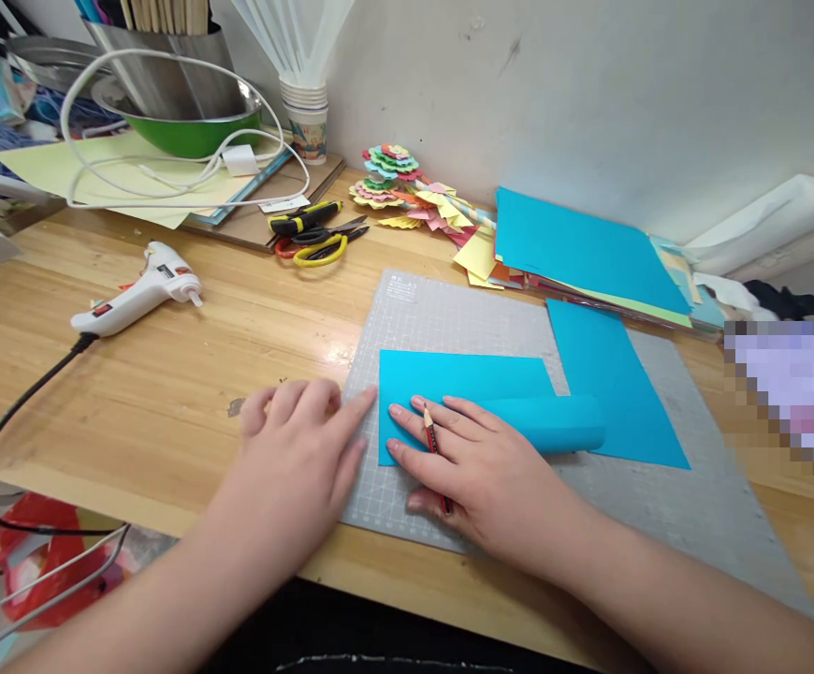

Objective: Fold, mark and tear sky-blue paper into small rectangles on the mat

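A blue sheet of paper [463,373] lies on the grey cutting mat [407,323], its right part curled over into a loose roll [565,423]. My right hand [477,459] rests on the sheet with fingers spread, and a dark red pencil [430,431] is tucked between them, point upward. At the sheet's left edge is my left hand [301,440]; its index finger reaches to the paper's border, the other fingers are loosely bent, and it holds nothing. A second blue piece of paper [617,393] lies flat just right of the roll.
A white glue gun [140,292] with a black cord lies at left. Scissors [319,248] and a yellow-black cutter [305,217] lie behind the mat. Paper flowers [389,173] and stacked coloured paper [575,248] line the wall. A green bowl [189,136] stands back left.
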Demonstrator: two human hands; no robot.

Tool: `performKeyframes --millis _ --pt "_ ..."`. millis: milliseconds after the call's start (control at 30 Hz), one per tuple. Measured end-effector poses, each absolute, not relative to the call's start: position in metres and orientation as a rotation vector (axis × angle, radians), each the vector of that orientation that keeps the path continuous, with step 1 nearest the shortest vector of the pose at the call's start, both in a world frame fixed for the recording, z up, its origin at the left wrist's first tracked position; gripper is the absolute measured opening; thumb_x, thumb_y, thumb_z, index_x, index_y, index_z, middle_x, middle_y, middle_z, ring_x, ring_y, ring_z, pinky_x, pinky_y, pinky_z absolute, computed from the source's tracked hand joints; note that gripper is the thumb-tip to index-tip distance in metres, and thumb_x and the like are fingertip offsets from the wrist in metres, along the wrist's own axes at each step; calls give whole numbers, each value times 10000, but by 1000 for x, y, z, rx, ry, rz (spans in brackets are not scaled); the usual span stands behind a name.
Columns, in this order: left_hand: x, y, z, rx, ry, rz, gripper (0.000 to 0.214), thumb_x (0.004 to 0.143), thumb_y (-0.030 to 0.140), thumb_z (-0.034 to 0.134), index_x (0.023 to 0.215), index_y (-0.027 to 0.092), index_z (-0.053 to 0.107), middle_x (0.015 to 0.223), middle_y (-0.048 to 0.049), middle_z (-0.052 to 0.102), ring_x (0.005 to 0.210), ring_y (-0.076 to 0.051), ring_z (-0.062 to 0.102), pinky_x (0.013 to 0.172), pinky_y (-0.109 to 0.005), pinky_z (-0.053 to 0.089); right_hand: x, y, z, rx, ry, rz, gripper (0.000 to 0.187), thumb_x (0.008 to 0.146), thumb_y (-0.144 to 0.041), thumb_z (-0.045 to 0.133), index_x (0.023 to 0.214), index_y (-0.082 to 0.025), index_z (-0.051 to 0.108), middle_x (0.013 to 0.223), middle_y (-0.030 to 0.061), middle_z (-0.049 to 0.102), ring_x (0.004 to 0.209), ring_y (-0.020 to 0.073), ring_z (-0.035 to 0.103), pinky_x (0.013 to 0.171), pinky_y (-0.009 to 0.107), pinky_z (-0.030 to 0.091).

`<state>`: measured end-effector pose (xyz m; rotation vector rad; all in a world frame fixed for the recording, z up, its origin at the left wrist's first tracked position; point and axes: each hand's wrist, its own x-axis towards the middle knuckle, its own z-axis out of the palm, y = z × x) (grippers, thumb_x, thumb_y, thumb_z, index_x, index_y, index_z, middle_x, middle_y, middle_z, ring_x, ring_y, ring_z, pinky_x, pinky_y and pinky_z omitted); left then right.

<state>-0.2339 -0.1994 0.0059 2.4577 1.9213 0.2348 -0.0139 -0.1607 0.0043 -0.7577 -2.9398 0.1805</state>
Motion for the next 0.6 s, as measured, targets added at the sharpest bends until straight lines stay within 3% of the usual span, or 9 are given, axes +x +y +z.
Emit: performKeyframes --millis 133,467,600 --pt "-246 -170 11 2651 1787 48 399 965 339 425 1354 404 490 1066 -69 557 1015 -290 486 920 -486 329 -14 -161 3 -751 -2950 173 379 996 -425 382 1258 -230 574 1486 57 444 1360 273 412 1091 498 379" --pt "-249 -163 4 2670 1788 56 411 977 364 407 1379 440 451 1055 -62 543 1009 -276 478 947 -496 296 -15 -158 9 -707 -2979 241 327 980 -353 446 1269 -262 569 1476 57 458 1361 300 404 1075 533 384" --pt "-248 -163 3 2659 1787 85 400 982 375 386 1369 442 466 1041 -62 547 1016 -278 472 946 -491 287 -15 -157 8 -675 -2983 279 329 983 -331 449 1282 -252 563 1483 76 445 1372 270 393 1092 531 363"
